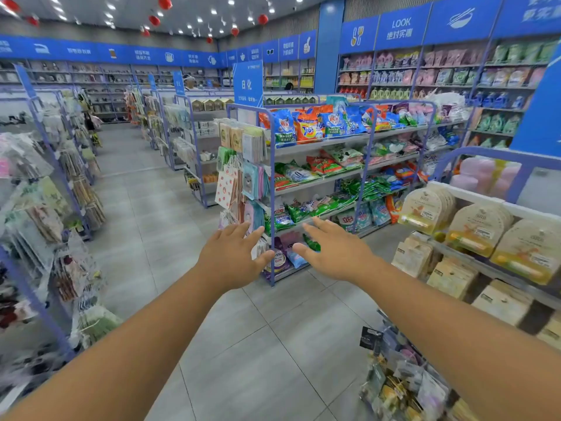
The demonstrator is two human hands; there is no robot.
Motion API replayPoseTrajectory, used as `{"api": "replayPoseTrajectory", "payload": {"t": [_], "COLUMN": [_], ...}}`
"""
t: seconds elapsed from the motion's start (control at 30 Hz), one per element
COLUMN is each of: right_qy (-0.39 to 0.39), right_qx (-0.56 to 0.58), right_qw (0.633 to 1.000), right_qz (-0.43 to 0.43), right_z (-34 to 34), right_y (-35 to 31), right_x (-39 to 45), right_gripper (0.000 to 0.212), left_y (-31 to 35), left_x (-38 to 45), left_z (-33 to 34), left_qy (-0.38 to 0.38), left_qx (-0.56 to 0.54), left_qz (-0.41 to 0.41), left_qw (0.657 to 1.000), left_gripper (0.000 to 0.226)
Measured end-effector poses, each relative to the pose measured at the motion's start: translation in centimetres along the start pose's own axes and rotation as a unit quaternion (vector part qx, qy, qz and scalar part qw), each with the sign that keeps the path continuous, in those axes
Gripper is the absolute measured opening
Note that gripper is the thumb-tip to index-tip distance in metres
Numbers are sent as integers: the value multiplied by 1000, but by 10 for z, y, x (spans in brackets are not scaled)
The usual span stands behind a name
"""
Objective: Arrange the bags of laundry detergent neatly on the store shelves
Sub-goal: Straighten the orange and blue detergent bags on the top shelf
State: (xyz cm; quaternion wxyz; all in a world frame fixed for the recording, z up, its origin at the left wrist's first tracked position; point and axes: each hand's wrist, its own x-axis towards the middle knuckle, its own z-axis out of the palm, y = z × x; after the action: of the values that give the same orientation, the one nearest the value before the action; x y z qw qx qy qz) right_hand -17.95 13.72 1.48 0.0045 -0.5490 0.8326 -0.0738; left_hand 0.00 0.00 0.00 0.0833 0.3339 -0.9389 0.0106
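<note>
A blue-framed shelf unit [272,183] stands ahead across the aisle, several tiers deep. Its top tier holds blue and orange laundry detergent bags [306,127] leaning unevenly. The lower tiers carry green, red and white detergent bags [321,165] lying in loose heaps. My left hand [233,258] and my right hand [335,252] are stretched out in front of me, palms down, fingers spread, holding nothing. Both hands hover in the air short of the shelf, level with its lowest tiers.
Hanging goods cover the shelf's near end [239,177]. A rack of packaged sponges [479,232] stands close on my right. Racks of hanging items [51,208] line the left. Grey tiled floor [249,344] runs between them.
</note>
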Motion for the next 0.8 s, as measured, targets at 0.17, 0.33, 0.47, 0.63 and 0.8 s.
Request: {"api": "replayPoseTrajectory", "payload": {"t": [0.17,0.33,0.47,0.63,0.8], "right_qy": [-3,8,11,5,-5], "right_qx": [-12,-16,-7,-9,-9], "right_qw": [1000,1000,1000,1000,1000], "right_qz": [8,0,-4,-3,5], "right_z": [11,19,20,13,8], "right_y": [15,39,58,94,125], "right_x": [38,95,142,213,277], "right_gripper": [79,79,78,78,76], "left_y": [-6,-10,-13,-12,-12], "left_x": [33,89,141,222,298], "left_z": [8,16,21,24,35], "left_qy": [-5,-7,-2,5,3], "left_qx": [25,26,33,39,37], "left_qz": [6,-3,-14,-22,-19], "left_qw": [1000,1000,999,999,999], "left_gripper": [72,72,72,72,74]}}
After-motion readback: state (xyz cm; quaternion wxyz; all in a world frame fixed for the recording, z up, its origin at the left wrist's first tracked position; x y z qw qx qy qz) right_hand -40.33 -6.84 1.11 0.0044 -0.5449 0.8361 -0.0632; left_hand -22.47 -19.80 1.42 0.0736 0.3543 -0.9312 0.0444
